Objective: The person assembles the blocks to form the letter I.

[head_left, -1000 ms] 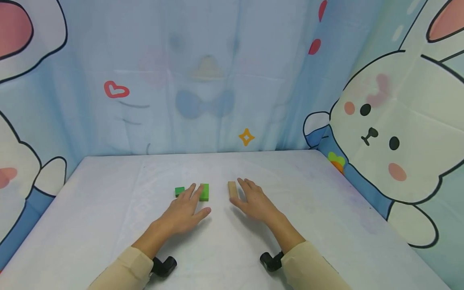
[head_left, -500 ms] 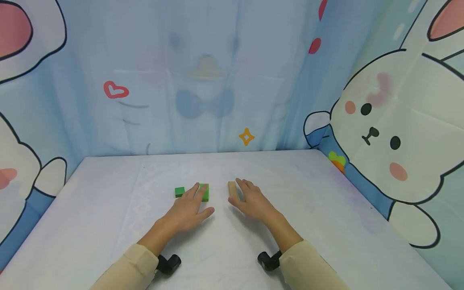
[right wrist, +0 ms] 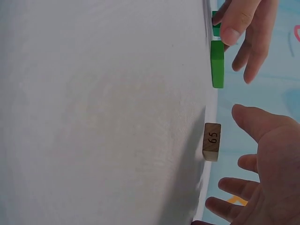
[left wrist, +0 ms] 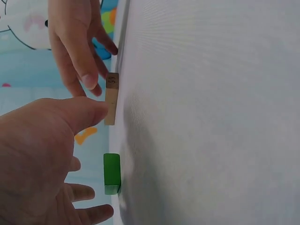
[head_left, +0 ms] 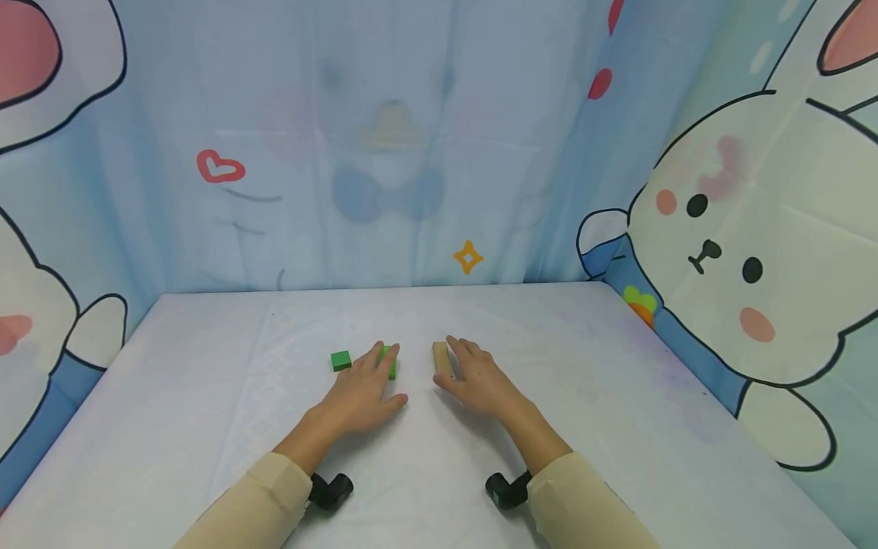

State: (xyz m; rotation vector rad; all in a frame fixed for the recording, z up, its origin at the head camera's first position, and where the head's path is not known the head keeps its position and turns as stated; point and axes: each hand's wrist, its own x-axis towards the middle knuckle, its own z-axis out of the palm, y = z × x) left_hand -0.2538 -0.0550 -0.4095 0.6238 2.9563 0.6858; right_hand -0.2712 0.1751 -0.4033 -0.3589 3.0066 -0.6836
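My left hand point(head_left: 362, 393), fingers spread and slightly bent, hovers in front of a bright green block point(head_left: 393, 369) and hides part of it. A smaller, darker green block point(head_left: 341, 361) lies just left of its fingers. To the right, my right hand point(head_left: 482, 381) is held beside a plain wooden block point(head_left: 440, 358), its fingers covering the block's right side. In the right wrist view that wooden block point(right wrist: 212, 142) bears the number 65 on its end, and the thumb is apart from it. Neither hand grips anything.
A white cloth covers the table point(head_left: 425, 488). A blue curtain point(head_left: 391, 229) with cartoon prints hangs behind it, and a bunny-printed panel point(head_left: 754, 244) stands along the right. Black cameras sit at both wrists, such as the left wrist camera point(head_left: 331, 492).
My left hand has shifted to the right and now covers more of the bright green block. My right hand stays nearly where it was.
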